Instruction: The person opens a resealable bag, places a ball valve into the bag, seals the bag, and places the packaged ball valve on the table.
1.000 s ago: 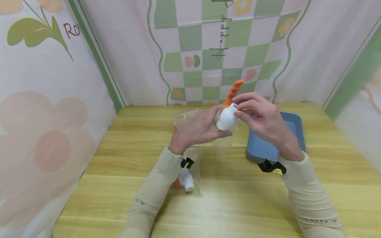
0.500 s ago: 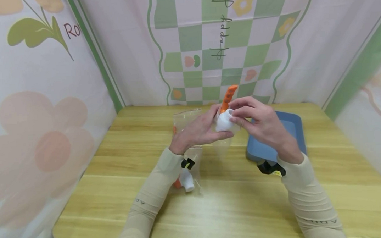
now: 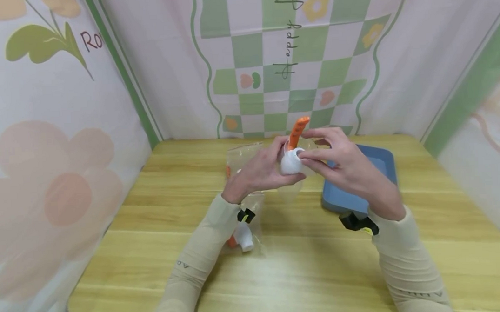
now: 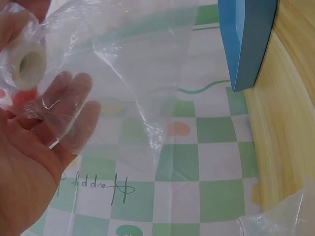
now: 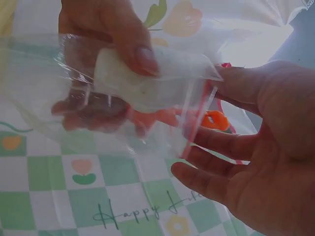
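My left hand (image 3: 263, 169) grips a white plastic ball valve (image 3: 290, 164) with an orange lever handle (image 3: 298, 131). The valve sits in a clear zip bag (image 4: 133, 83), and the left thumb presses on the white body through the film in the right wrist view. From the right, my right hand (image 3: 346, 163) pinches the bag's red-striped mouth with thumb and forefinger, right at the valve's round opening. Its other fingers are spread. The orange handle sticks up past the mouth. Both hands are above the table.
On the table (image 3: 153, 253), another bagged white valve (image 3: 243, 236) lies beside the left forearm. Beyond it is a further clear bag (image 3: 243, 151), partly hidden by the left hand. A blue tray (image 3: 335, 196) stands behind the right hand. Patterned curtains (image 3: 171, 85) enclose the table.
The valve has moved slightly left and down, and its opening has tilted upward. The right hand has followed, its forefinger and thumb shifting along the bag's mouth.
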{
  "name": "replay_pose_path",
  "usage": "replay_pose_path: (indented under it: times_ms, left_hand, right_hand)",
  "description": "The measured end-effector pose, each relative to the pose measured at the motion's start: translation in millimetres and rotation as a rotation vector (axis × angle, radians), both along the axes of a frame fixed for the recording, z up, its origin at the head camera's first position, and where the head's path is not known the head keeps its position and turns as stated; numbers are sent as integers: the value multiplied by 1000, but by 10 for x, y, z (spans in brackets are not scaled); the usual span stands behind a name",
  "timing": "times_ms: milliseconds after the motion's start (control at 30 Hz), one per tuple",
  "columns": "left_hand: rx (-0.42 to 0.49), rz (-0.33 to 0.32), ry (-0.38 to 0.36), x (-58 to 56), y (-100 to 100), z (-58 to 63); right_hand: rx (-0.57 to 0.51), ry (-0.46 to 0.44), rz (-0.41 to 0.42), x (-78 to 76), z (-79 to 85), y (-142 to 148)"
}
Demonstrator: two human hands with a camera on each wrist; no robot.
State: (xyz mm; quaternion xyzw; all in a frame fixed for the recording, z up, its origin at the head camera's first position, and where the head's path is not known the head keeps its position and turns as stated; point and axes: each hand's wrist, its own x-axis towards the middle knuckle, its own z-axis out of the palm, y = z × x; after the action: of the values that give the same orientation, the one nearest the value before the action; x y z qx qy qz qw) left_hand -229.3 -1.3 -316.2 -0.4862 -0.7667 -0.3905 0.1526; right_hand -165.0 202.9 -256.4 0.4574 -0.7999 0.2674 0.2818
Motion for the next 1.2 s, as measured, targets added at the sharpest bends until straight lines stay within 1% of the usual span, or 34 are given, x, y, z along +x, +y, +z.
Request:
replay_pose_path:
  times_ms: [67, 100, 233, 300, 367, 467, 533, 633, 733, 833, 900, 1133, 1200]
  left_hand:
    - [12, 6, -9, 3, -7, 7]
    - [22, 15, -21, 9, -15, 14]
    - [66, 88, -56, 33, -52, 49]
    - [92, 124, -72, 40, -69, 67]
    - [106, 146, -83, 42, -79, 81]
    - [104, 154, -101, 40, -77, 89]
    - [85, 165, -97, 42, -64, 82]
    - [72, 163, -78, 49, -30, 71]
    - [79, 145, -62, 53, 6, 54]
    - [95, 109, -83, 55, 18, 47]
    - [107, 85, -117, 57, 8, 48]
    - [111, -38, -259, 79, -17, 69]
    - [116, -46, -276, 88, -3, 66]
  right_hand:
    - [-14, -8, 2, 4, 2, -17]
    - [-21, -16, -11, 8, 3, -21]
    - [-67, -49, -82, 54, 8, -3]
    - [-70, -60, -95, 79, 18, 21]
    - [-58, -75, -78, 93, 27, 34]
    - [-34, -97, -42, 84, 26, 18]
    - [-32, -102, -18, 61, 12, -7]
    - [-48, -84, -11, 23, -15, -38]
    - [-60, -68, -31, -8, -37, -50]
    - [-83, -61, -52, -34, -51, -60]
    - [-105, -68, -53, -46, -56, -67]
    - [-210, -78, -30, -61, -76, -75]
    - [-230, -73, -25, -67, -84, -76]
